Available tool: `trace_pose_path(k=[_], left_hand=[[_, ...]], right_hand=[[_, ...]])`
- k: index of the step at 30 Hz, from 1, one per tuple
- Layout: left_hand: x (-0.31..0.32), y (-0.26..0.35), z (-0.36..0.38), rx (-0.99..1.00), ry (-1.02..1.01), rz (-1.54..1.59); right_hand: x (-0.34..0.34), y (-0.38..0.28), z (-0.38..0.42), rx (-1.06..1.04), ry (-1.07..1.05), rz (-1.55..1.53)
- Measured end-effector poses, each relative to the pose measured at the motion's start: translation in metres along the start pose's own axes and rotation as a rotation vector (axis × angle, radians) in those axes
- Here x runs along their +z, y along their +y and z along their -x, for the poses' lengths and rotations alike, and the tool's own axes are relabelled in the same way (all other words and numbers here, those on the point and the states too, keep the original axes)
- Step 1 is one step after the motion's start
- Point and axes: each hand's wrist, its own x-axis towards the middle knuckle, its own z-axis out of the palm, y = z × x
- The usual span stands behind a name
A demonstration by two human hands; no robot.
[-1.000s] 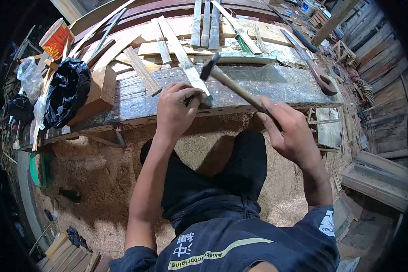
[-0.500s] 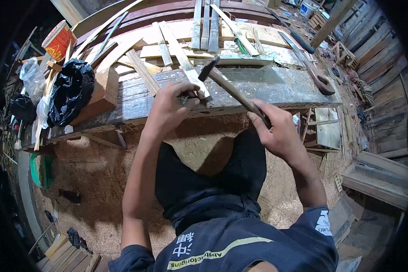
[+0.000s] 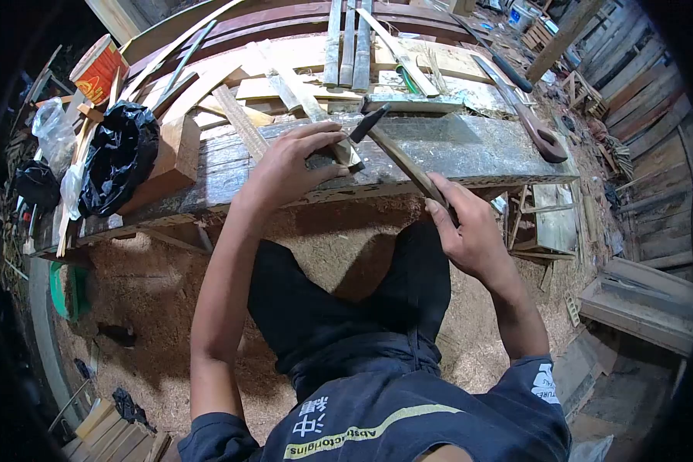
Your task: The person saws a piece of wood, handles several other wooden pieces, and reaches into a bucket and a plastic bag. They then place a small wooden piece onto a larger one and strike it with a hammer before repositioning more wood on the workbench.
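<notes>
My right hand [image 3: 468, 233] is wrapped around the wooden handle of a hammer [image 3: 403, 160]. The hammer's dark head points up and left, close to the end of a narrow wooden strip [image 3: 348, 156] on the bench. My left hand [image 3: 291, 167] grips that strip near its front end, fingers over the top and thumb on the near side. Whatever lies under the left palm is hidden. The strip's far part looks blurred.
The thick workbench [image 3: 439, 146] carries several wooden slats [image 3: 346, 46] and a handsaw [image 3: 527, 115]. On the left stand a black plastic bag [image 3: 122, 158], a wooden block [image 3: 179, 150] and a red bucket [image 3: 98, 69]. Sawdust covers the floor [image 3: 154, 285].
My left hand has gone from bunched fingers above the strip to gripping it, and the strip has shifted slightly. The hammer head has moved a little right and down.
</notes>
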Motion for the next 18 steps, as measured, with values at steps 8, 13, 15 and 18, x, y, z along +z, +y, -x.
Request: trace_pose_path(k=[8,13,15,18], left_hand=[[0.001,0.000,0.001,-0.026,-0.030,0.014],[0.001,0.002,0.000,-0.056,-0.049,0.026],[0.002,0.001,0.003,-0.035,-0.031,-0.041],[0.000,0.004,0.003,-0.103,-0.070,-0.004]], right_hand=[[-0.004,0.001,-0.004,-0.128,-0.008,0.014],[-0.011,0.001,-0.001,-0.056,-0.078,0.025],[-0.013,0.001,-0.001,-0.041,-0.117,0.029],[-0.014,-0.004,-0.003,-0.018,-0.128,0.034]])
